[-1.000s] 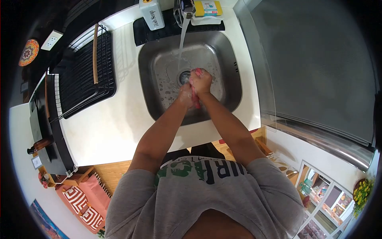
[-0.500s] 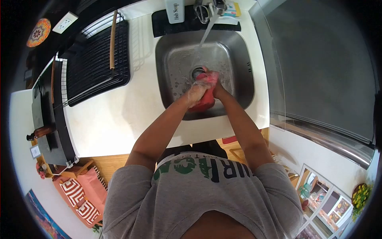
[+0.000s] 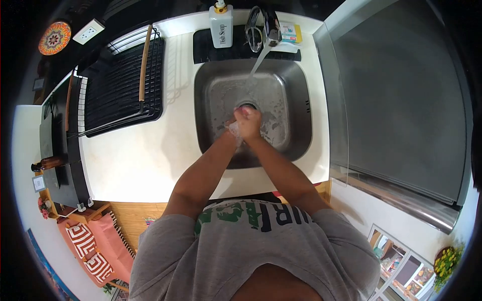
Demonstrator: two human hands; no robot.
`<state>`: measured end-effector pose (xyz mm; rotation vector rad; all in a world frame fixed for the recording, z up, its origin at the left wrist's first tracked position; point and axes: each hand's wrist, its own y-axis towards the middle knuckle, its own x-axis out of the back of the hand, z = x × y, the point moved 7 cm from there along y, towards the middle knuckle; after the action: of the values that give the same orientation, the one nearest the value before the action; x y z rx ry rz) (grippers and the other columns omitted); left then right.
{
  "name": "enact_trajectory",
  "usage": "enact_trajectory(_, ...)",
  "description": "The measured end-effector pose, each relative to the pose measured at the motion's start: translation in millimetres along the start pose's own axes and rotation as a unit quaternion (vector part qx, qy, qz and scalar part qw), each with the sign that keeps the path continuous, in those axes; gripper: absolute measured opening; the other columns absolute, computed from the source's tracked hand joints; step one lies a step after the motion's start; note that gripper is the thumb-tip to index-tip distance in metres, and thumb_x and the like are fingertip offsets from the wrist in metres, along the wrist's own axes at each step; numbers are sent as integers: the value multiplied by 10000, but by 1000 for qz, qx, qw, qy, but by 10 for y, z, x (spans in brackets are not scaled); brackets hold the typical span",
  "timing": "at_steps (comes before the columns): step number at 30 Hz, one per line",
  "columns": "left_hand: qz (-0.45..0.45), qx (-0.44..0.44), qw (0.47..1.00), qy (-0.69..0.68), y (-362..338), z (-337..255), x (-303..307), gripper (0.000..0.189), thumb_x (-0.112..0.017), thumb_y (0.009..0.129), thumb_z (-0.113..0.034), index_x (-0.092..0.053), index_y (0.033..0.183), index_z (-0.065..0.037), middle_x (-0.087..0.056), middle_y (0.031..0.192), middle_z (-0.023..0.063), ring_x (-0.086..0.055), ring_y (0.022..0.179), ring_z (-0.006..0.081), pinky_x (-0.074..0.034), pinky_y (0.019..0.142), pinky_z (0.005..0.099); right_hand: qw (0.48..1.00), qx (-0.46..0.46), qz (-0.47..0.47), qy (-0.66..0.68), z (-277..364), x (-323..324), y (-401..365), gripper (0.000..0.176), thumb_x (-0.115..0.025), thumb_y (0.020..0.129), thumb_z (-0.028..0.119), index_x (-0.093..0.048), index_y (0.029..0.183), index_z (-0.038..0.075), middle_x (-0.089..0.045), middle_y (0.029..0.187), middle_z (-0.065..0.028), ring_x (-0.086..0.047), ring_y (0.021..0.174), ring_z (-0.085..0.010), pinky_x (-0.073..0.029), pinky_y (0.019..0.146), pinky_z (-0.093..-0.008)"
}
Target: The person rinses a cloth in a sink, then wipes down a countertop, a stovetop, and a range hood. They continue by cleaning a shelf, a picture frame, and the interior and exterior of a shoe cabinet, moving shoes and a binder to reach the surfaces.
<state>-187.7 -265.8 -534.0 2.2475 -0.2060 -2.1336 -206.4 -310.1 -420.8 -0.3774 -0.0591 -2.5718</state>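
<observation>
Water runs from the faucet (image 3: 271, 35) into the steel sink (image 3: 301, 130). Over the drain my two hands are pressed together. My right hand (image 3: 248, 123) lies on top with its fingers closed round a red cloth (image 3: 245, 110), of which only a small part shows between the fingers. Soapy foam covers my left hand (image 3: 234, 128), which is mostly hidden beneath the right one, and its fingers cannot be made out. Droplets and suds dot the sink floor.
A dish soap bottle (image 3: 221, 27) and a sponge packet (image 3: 290, 34) stand behind the sink. On the left, a black dish rack (image 3: 123, 80) rests on the white counter (image 3: 130, 160). A clear panel (image 3: 334, 95) borders the sink's right side.
The red cloth, spread out and hanging from both hands before, is now mostly hidden in them. My right hand has moved over the left one. The view has shifted slightly.
</observation>
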Motion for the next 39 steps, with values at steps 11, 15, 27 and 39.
enact_trajectory(11, -543, 7, 530, 651, -361, -1204, -360, 268, -668, 740, -311, -697, 870, -77, -666, 863, 143, -640, 830, 252, -486, 780, 315, 926, 113, 249, -260, -340, -366, 1203, 292, -644, 765, 274, -586, 709, -7, -615, 689, -140, -566, 560, -259, -487, 602, -353)
enact_trajectory(15, -530, 39, 472, 703, -154, -1332, -640, 246, -636, 756, -279, -691, 875, -71, -659, 866, 162, -639, 819, 262, -492, 754, 322, 886, -216, 406, -58, -320, -514, 1310, 297, -656, 795, 287, -568, 683, 26, -560, 629, -60, -530, 546, -181, -448, 524, -303)
enact_trajectory(27, -176, -196, 569, 779, 872, -1410, -259, 195, -573, 782, -132, -606, 962, -64, -642, 853, 59, -619, 823, 224, -490, 771, 333, 813, -103, 566, -94, 782, -253, 1171, 226, -540, 862, 181, -615, 805, -24, -618, 731, -86, -607, 661, -175, -514, 597, -299)
enact_trajectory(39, -59, -120, 469, 873, 1393, -1198, -1238, 178, -589, 770, -102, -613, 939, -55, -643, 844, 62, -617, 821, 207, -486, 777, 315, 831, -44, 542, -116, 1615, 125, 1122, 200, -489, 707, -34, -658, 812, -14, -637, 764, -100, -613, 696, -152, -499, 628, -253)
